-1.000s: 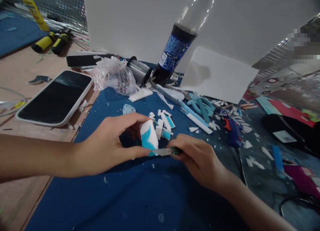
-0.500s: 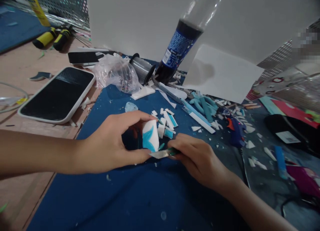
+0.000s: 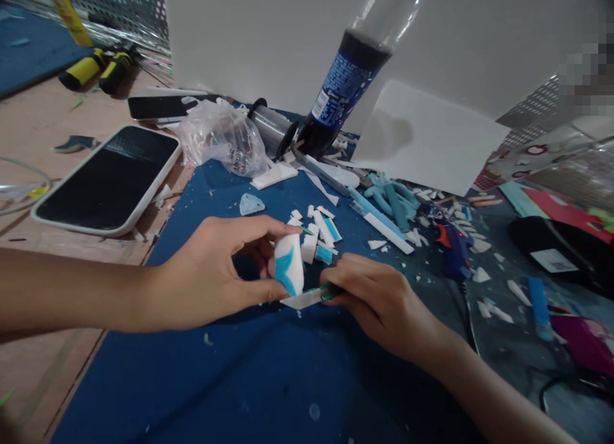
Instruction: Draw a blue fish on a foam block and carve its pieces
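A small white foam block (image 3: 296,265) with blue patches stands between the thumb and fingers of my left hand (image 3: 211,271). My right hand (image 3: 374,297) is closed round a craft knife; only its short flat blade (image 3: 302,299) and a bit of green near the fingers show. The blade lies at the block's lower edge, close by my left thumb tip. Just beyond the block, white and blue foam offcuts (image 3: 321,233) are scattered on the dark blue mat (image 3: 230,373). A pale blue rounded piece (image 3: 252,204) lies past my left fingers.
A phone (image 3: 112,178) lies at left, beside a clear plastic bag (image 3: 220,137) and a spool (image 3: 271,129). Behind stands a tilted-looking bottle of dark drink (image 3: 343,79). Light-blue pliers (image 3: 393,201), a capped blue pen-like cutter (image 3: 381,225) and a corded glue gun (image 3: 453,249) lie at right.
A sliver of blue at the blade by my left thumb has come away from the block. The block has turned slightly in my left fingers, and the blade now sits just under it.
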{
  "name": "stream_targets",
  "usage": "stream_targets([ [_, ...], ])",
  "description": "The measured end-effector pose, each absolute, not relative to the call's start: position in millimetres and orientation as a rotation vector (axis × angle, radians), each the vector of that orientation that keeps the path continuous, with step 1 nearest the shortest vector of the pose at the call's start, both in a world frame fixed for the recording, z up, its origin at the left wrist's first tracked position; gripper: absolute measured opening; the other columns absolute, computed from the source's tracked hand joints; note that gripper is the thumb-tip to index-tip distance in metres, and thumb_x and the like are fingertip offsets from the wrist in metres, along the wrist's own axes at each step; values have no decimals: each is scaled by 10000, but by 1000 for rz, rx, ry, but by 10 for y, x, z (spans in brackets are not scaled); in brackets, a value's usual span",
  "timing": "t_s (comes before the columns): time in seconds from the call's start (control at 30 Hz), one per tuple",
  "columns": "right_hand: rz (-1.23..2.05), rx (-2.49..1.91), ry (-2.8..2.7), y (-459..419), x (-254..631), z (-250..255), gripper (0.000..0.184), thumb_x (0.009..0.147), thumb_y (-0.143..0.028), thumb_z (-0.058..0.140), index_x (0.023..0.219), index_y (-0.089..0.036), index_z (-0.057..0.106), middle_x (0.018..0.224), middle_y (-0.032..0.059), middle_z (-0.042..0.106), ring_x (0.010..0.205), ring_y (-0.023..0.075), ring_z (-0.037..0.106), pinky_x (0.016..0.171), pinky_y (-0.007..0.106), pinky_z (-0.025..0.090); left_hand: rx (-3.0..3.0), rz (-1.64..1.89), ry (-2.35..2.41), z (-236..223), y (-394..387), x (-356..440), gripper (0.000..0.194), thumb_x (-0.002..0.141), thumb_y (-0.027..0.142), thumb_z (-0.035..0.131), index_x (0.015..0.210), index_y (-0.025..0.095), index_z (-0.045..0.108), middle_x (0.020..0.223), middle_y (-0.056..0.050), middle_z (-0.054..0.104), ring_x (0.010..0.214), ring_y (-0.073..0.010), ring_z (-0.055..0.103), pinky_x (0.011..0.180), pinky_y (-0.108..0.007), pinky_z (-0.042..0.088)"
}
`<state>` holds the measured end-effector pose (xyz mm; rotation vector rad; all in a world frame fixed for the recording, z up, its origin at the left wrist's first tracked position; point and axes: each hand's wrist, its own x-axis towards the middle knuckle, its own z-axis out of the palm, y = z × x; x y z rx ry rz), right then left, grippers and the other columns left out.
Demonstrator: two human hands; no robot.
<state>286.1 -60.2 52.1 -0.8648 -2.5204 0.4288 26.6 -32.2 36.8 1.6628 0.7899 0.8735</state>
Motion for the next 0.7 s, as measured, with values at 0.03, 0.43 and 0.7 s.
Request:
stream_targets([
  [0.03,435,-863,-2520,-602,2861,523,164,1112,-140,490,1010,-189,609,754,15,677,633,139,572,583,243,431,1657,865,795,372,-319,271,334,816,270,839,1142,218,793,904,-12,792,760,-168,730,680,-218,643],
  [0.43,696,-908,-2515,-599,2896,634,260,1149,-264,469,1013,-167,667,774,33,692,621,131,574,583,236,438,1579,921,745,323,-321,240,472,778,245,947,1232,276,823,889,12,791,745,-153,738,646,-184,654],
  [0.7,775,-935,-2493,-588,2905,624,338,1157,-339,456,972,-169,682,756,23,675,621,128,552,613,240,456,1697,962,661,314,-294,233,436,837,247,938,1251,326,828,881,15,771,721,-130,710,640,-168,619],
])
